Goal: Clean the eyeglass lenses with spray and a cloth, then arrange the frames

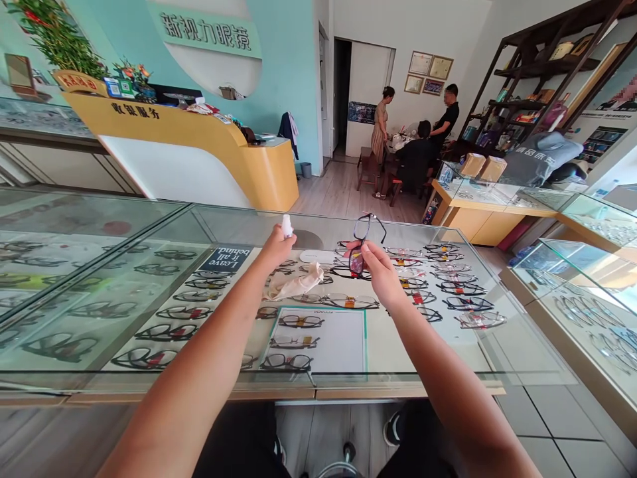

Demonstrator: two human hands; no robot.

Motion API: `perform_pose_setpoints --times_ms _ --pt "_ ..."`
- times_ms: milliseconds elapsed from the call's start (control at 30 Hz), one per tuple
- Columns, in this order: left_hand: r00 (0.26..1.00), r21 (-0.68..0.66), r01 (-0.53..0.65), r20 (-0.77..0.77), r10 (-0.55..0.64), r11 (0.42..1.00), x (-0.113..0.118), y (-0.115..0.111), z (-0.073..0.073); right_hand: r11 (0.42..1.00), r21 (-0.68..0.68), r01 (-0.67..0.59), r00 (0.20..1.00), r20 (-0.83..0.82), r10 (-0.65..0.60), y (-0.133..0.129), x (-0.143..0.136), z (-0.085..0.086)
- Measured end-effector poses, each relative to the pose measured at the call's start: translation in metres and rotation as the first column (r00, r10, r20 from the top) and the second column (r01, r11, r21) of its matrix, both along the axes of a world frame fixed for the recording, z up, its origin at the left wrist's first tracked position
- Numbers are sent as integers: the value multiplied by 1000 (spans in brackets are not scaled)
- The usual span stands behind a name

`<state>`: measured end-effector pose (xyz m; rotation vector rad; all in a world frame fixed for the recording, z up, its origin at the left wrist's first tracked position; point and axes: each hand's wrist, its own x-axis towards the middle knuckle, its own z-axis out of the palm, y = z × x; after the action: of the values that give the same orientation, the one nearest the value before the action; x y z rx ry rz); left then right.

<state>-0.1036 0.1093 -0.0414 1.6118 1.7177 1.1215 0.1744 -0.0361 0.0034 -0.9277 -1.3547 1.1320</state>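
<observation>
My left hand (279, 247) is closed around a small spray bottle (286, 224), whose white top shows above my fingers; the rest of it is hidden in my grip. In my right hand (379, 265) is a pair of dark-framed eyeglasses (368, 228), turned on end above the counter, one lens up and the other down by my fingers. Between my hands a pale, crumpled cloth (297, 284) lies on the glass top of the display case (343, 382). Under the glass, rows of eyeglasses (186, 312) with coloured tags are laid out.
A yellow and white cashier desk (269, 172) stands beyond the case at left. Several people, one seated (415, 159), are around a table at the back. More glass cases (587, 292) line the right side. Below the case's front edge is the metal base of a stool (338, 468).
</observation>
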Motion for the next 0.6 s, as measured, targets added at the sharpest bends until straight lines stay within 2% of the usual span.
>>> perform_pose_setpoints --times_ms 100,367,500,600 --pt "997 -37 -45 -60 42 998 -8 4 -5 1000 3 -11 1000 -8 11 0 0 0" --pt "987 -85 -54 -154 40 995 -12 4 -12 1000 14 -26 1000 -2 26 -2 0 1" --pt "978 -20 -123 -174 118 992 -4 -6 -1 1000 16 -25 999 28 24 -2 0 0" --pt "957 162 -192 -186 221 968 8 -25 18 1000 20 -24 1000 12 23 0 1 -2"
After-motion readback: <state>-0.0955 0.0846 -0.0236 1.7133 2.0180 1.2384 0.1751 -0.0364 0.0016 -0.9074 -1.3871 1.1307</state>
